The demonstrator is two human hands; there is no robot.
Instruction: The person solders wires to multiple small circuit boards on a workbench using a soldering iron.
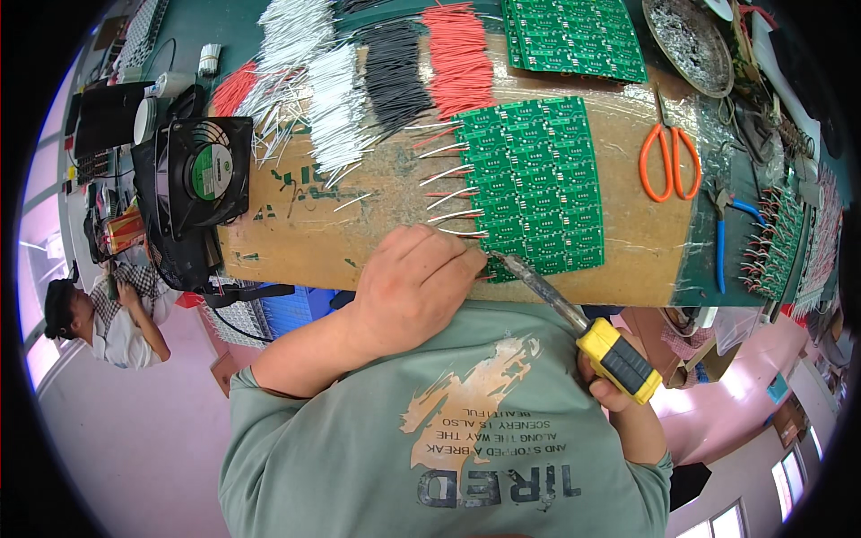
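One soldering iron point(619, 360) sits in the right hand point(610, 394).

- Green tee point(359, 457), approx. 6 o'clock: one lg. dark word point(491, 485), upside down in view, worn but legible.
- Same tee, just above that: four lines of sm. dark caps point(500, 430), also upside down, legible.
- Blk fan point(182, 170), 10 o'clock: round green label point(210, 172) w/ white marks, too sm. to read.
- Green PCB point(538, 184), btwn 1 & 2 o'clock: white print, unreadable.
- Stacked PCBs point(574, 38), 1 o'clock: ditto.
- Surface point(300, 235), 10 o'clock, nearer ctr.: faded green marks point(292, 180), illegible.
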